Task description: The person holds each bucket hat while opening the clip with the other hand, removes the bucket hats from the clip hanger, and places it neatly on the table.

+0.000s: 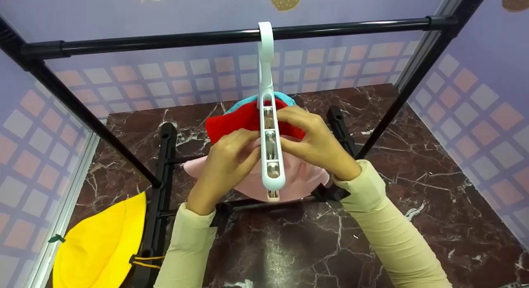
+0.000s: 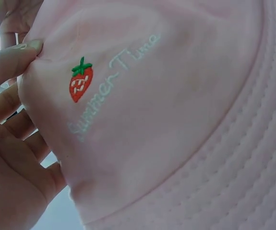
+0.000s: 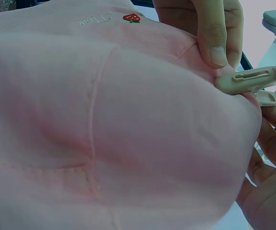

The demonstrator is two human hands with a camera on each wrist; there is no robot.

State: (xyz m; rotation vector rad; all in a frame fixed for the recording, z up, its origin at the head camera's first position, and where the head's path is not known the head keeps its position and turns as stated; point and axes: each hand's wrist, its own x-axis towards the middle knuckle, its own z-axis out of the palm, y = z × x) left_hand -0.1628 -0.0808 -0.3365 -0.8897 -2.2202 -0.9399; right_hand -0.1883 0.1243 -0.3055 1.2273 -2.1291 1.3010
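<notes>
A white multi-clip hanger [image 1: 265, 75] hooks over the black rail, its long slotted arm pointing toward me. Below it hangs a pink bucket hat [image 1: 301, 178] with a strawberry and lettering embroidered on its crown [image 2: 128, 129]. My left hand [image 1: 231, 158] pinches the crown's edge between thumb and fingers. On the other side of the hanger, my right hand [image 1: 312, 141] grips a beige clip [image 3: 248, 81], whose jaws sit over the hat's edge. Behind the pink hat are a red hat [image 1: 231, 124] and a light blue one [image 1: 244, 103], partly hidden by the hands and hanger.
The black rack's top rail [image 1: 165, 41] crosses in front of a patterned wall. A yellow hat [image 1: 99, 242] with a green sprout and an orange cord lies at the lower left, beside the rack's base [image 1: 159, 205]. The floor [image 1: 413, 168] is dark red marble.
</notes>
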